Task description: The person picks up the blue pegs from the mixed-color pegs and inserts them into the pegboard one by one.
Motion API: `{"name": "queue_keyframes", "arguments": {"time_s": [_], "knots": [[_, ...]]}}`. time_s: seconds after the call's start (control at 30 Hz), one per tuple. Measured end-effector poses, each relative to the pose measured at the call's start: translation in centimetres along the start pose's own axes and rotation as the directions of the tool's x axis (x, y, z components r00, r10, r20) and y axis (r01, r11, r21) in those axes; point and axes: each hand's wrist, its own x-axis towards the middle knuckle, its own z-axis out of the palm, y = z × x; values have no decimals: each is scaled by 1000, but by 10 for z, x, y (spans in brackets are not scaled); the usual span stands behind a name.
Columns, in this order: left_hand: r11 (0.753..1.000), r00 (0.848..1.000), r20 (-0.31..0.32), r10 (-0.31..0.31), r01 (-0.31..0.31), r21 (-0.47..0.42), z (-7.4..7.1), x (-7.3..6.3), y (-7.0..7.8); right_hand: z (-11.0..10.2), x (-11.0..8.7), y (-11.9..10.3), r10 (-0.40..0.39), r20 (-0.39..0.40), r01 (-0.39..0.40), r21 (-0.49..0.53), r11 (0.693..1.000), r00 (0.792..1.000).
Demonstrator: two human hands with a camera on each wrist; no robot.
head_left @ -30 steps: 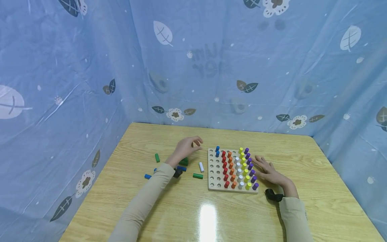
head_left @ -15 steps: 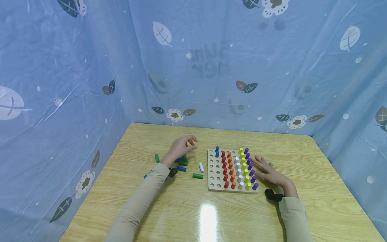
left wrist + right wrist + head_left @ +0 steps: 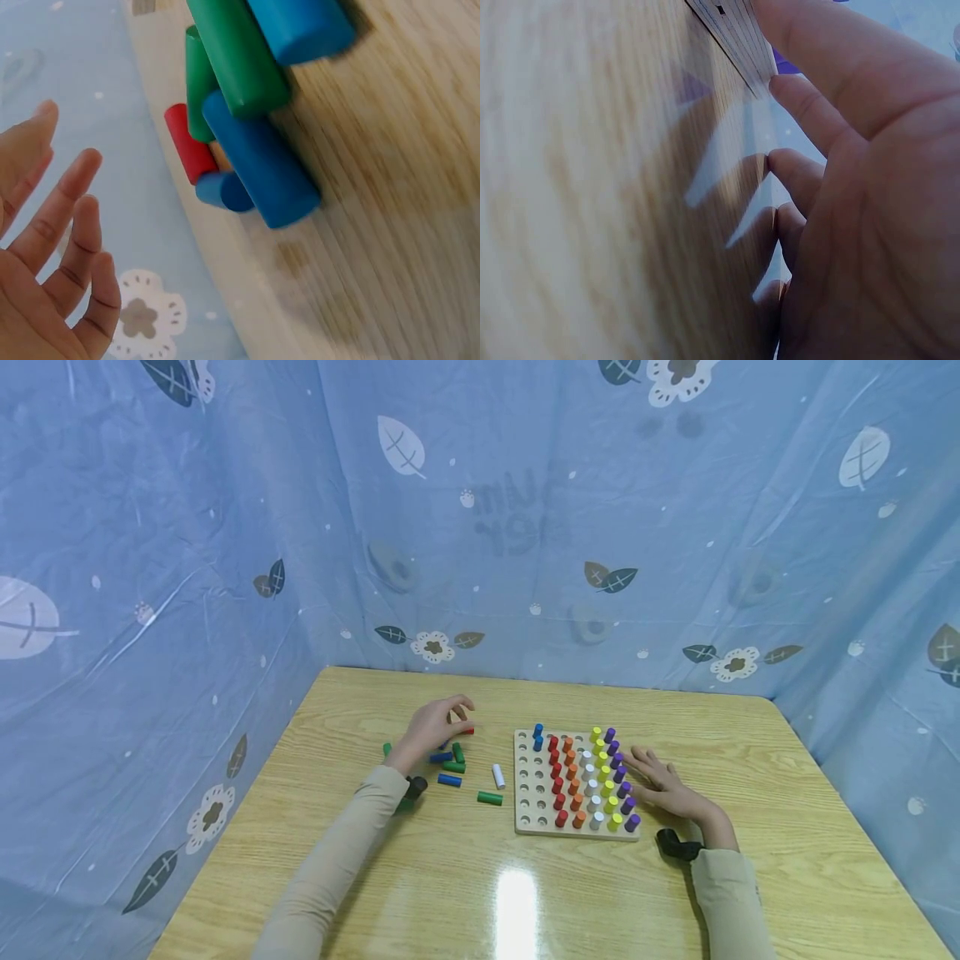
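My left hand (image 3: 431, 727) hovers over loose pegs on the left, fingers loosely bent and nothing between them. In the left wrist view a blue peg (image 3: 262, 161), a green peg (image 3: 240, 60) and a red peg (image 3: 190, 142) lie heaped beside that hand (image 3: 49, 262). The wooden pegboard (image 3: 528, 827) stands at centre right, with standing columns of red, orange, white, yellow and purple pegs. Two blue pegs (image 3: 538, 737) are at its back left, among bare holes. My right hand (image 3: 667, 785) rests by the board's right side, fingers spread, fingertips at the edge.
A white peg (image 3: 498, 776) and a green peg (image 3: 490, 797) lie between the heap and the pegboard. Another blue peg (image 3: 450, 780) lies in front of the heap. A patterned blue curtain (image 3: 525, 527) encloses the back and sides of the wooden table (image 3: 600, 893).
My left hand has moved left, away from the pegboard and over the loose pegs, where a red peg now shows by its fingertips. The right hand has stayed in place.
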Motion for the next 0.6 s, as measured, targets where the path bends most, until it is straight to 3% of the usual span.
{"name": "queue_keyframes", "arguments": {"time_s": [0.6], "knots": [[998, 996, 73, -56, 54, 38, -10, -10, -20, 1, 0, -1, 1, -3, -1, -7, 1000, 1000]]}}
